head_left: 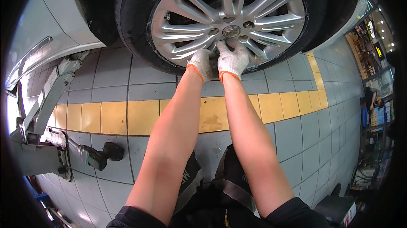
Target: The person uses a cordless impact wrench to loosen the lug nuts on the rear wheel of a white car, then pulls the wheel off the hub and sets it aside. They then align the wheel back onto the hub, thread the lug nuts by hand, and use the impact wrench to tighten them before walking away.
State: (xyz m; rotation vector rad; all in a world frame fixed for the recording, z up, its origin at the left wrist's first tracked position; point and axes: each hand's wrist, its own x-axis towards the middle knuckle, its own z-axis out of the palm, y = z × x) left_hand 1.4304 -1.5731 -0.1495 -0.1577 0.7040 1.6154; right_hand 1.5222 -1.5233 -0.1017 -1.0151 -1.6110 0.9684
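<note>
A car wheel (229, 20) with silver double spokes and a black tyre (137, 28) is in front of me. Both my hands wear whitish knit gloves with orange cuffs and are at the lower part of the rim. My right hand (234, 59) has its fingers bent in just below the round centre cap (231, 31), near the lower bolt holes. Whatever lies at those fingertips is too small or covered to name. Beside it, my left hand (202, 63) is over the lower spokes, its fingers turned inward and mostly hidden.
A cordless impact wrench (98, 156) lies on the grey tiled floor to the left, by a metal lift arm (55, 88) under the pale car body (55, 11). A yellow tile strip (144, 115) crosses the floor. Shelves and a person (373, 98) are far right.
</note>
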